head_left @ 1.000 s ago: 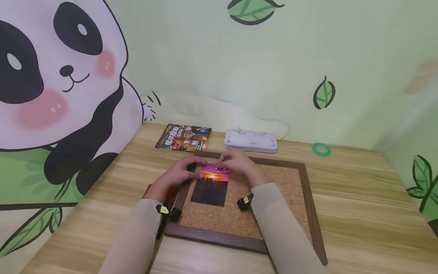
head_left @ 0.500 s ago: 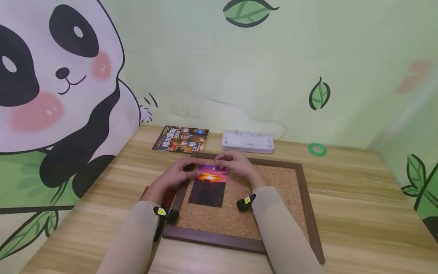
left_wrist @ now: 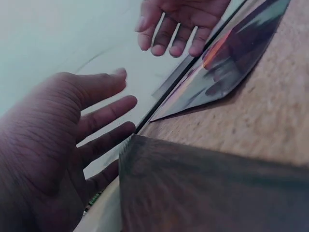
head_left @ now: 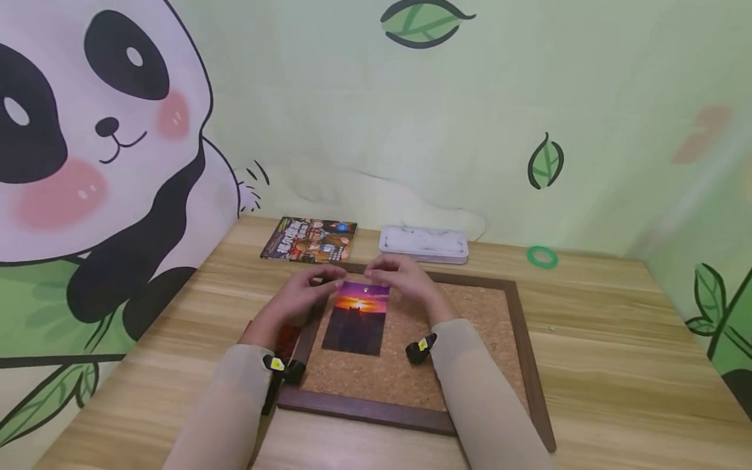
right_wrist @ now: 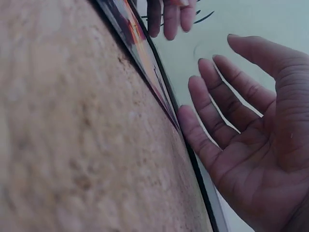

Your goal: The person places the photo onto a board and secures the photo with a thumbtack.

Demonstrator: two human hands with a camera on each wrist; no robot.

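A sunset photo (head_left: 354, 329) lies on the upper left part of a cork board (head_left: 470, 326) with a dark wooden frame. Near its top edge sits a small shiny pin (head_left: 366, 290). My left hand (head_left: 301, 294) hovers by the photo's upper left corner, its fingers loosely bent and holding nothing. By the upper right corner is my right hand (head_left: 407, 278), whose fingers are also relaxed. Both wrist views show space between thumb and fingers on the left hand (left_wrist: 53, 130) and the right hand (right_wrist: 260, 125). In the left wrist view the photo's lower part curls up from the cork.
Behind the board lie a comic-style book (head_left: 309, 239), a white tin case (head_left: 424, 244) and a green tape roll (head_left: 542, 256). A red and black item (head_left: 286, 343) is partly hidden under my left wrist. The wooden table (head_left: 617, 365) ends at a painted wall.
My fingers have drawn back from the photo's top edge, and the pin there now shows uncovered. The photo stays in place on the cork. The head view has shifted slightly.
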